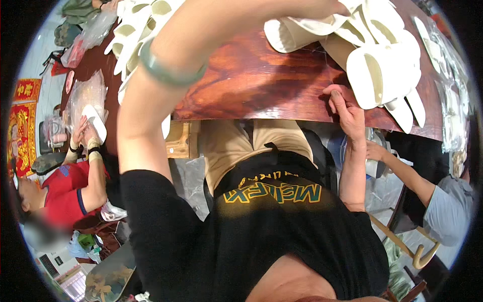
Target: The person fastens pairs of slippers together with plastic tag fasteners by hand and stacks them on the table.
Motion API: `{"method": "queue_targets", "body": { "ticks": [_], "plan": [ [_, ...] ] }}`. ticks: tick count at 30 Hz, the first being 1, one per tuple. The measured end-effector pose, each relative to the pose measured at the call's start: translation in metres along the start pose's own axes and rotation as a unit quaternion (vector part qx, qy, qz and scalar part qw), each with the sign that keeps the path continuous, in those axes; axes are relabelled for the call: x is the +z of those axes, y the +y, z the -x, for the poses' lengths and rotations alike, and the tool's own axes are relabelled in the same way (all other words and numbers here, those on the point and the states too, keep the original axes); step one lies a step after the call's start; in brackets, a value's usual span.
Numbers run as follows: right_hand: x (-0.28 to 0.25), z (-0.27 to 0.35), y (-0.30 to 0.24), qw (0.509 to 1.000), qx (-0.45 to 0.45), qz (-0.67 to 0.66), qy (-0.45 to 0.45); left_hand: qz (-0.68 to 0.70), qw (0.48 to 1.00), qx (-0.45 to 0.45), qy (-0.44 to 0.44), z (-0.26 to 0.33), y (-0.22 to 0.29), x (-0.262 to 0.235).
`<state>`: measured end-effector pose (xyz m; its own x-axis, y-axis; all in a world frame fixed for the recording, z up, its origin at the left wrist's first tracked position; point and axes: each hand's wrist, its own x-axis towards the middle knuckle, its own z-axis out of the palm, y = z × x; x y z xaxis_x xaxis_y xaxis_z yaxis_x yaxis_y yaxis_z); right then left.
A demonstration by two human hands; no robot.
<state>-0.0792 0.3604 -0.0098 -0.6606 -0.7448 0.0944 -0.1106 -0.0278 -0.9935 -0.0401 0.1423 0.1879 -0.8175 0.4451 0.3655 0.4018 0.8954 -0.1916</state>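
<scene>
White open-toed slippers (380, 75) lie in an overlapping heap at the table's far right. My left arm, with a green bangle at the wrist, stretches across the table to them. At the top of the view, my left hand (338, 8) is at the upper slippers; its fingers are mostly hidden, so its grip cannot be told. By the near table edge, just left of the heap, my right hand (347, 106) is closed with curled fingers. Anything inside it is too small or hidden to make out.
More white slippers (136, 30) are piled at the far left of the brown wooden table (241, 75). On the left, a person in red holds a white sole-shaped piece (94, 123) beside clear plastic bags (89, 93). Another person's arm (410, 173) reaches in at right. Wrapped pieces (448, 75) line the right side.
</scene>
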Motion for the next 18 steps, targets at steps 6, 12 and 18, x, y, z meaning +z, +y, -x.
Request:
{"method": "queue_targets", "body": {
  "ticks": [6, 12, 18],
  "plan": [
    [0.006, 0.006, 0.001, 0.999, -0.023, 0.030, 0.001, 0.166, 0.948, -0.251, 0.101, 0.142, 0.074, -0.038],
    [0.109, -0.014, -0.062, 0.982, 0.051, -0.148, -0.111, 0.262, 0.892, -0.367, 0.008, 0.242, 0.149, 0.031],
    [0.147, -0.152, -0.112, 0.996, -0.049, 0.059, -0.047, 0.403, 0.828, -0.329, -0.210, 0.290, 0.201, 0.099]
  ]
}}
